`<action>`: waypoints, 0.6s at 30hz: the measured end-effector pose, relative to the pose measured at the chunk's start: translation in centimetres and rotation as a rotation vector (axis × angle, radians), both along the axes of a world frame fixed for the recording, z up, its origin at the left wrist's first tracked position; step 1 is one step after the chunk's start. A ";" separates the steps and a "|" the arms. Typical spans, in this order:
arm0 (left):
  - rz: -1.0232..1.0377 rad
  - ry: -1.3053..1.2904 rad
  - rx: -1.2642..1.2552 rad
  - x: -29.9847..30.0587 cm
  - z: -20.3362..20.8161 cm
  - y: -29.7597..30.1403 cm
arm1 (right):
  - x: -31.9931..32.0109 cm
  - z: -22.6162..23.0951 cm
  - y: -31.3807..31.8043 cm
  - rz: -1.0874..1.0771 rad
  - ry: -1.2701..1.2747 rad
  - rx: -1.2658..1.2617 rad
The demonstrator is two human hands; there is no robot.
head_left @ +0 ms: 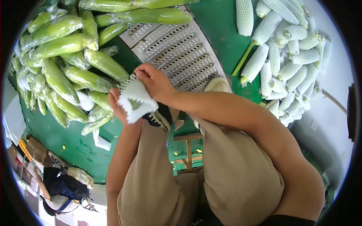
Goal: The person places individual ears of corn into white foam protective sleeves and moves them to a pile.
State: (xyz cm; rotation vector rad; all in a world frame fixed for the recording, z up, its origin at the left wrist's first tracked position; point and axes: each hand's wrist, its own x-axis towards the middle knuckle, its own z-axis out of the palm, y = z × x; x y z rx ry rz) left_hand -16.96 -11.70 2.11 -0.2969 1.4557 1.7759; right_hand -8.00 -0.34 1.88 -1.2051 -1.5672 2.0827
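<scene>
A white foam net sleeve [134, 96] with a jagged edge is held between my hands, above my shoes. My left hand [118, 105] grips its left side, the fingers partly hidden behind the foam. My right hand [157, 83] is closed on its upper right edge. Green shows through a gap in the foam; I cannot tell whether something is inside. Close to my left hand lies a heap of long green vegetables [81, 77], wrapped in clear film. At the right is another pile of vegetables in white foam nets [288, 71], one with a green stem sticking out.
A perforated metal plate [181, 49] lies on the green floor [222, 37] beyond my hands. Between my legs stands a small wooden stool [188, 150]. At the lower left, another person [62, 196] is near a cardboard box [37, 150] and a plastic bag [80, 176].
</scene>
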 end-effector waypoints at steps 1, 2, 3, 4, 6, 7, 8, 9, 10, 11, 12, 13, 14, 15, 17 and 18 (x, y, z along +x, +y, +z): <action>-0.014 0.066 -0.081 1.1 0.1 0.7 | 0.5 -1.0 0.5 0.054 -0.075 0.018; -0.146 0.106 0.050 0.5 -0.6 0.0 | 0.6 -1.6 1.0 0.093 -0.089 0.076; -0.145 0.111 0.047 0.6 -1.4 -0.7 | 0.1 -0.9 0.8 0.093 -0.083 0.074; -0.261 0.513 -0.157 0.7 -2.1 -1.4 | -0.3 -0.1 0.3 0.052 -0.046 0.066; -0.327 0.574 -0.236 -0.3 -2.8 -2.0 | -0.2 0.8 -0.6 -0.011 0.023 0.066; -0.341 0.546 -0.227 -0.7 -3.3 -2.3 | 0.0 1.1 -0.7 -0.013 0.020 0.060; -0.350 0.530 -0.222 -1.0 -3.7 -2.2 | 0.2 1.6 -0.6 -0.008 0.011 0.007; -0.355 0.520 -0.220 -0.9 -4.2 -2.2 | 0.3 1.8 -0.4 -0.003 0.002 -0.047; -0.363 0.534 -0.231 -0.8 -4.8 -2.3 | 0.2 1.4 -0.4 0.003 0.006 -0.020; -0.393 0.592 -0.260 -1.1 -5.3 -2.6 | 0.0 1.2 -0.3 0.006 0.011 -0.022; -0.425 0.659 -0.294 -1.4 -5.9 -2.7 | -0.3 1.0 0.0 -0.002 0.026 -0.011; -0.472 0.734 -0.319 -1.8 -6.4 -3.1 | -0.6 1.0 0.0 -0.011 0.042 -0.001; -0.544 0.804 -0.337 -1.7 -6.6 -3.0 | -0.4 0.8 0.0 -0.007 0.049 -0.019; -0.635 0.908 -0.352 -1.7 -6.7 -3.2 | -0.1 0.3 0.0 -0.007 0.042 -0.023; -0.743 1.040 -0.364 -1.4 -7.0 -3.3 | 0.0 -1.2 0.4 0.080 0.018 0.092; -0.753 1.057 -0.346 -1.6 -7.5 -3.0 | -0.1 -1.9 0.4 0.081 0.023 0.098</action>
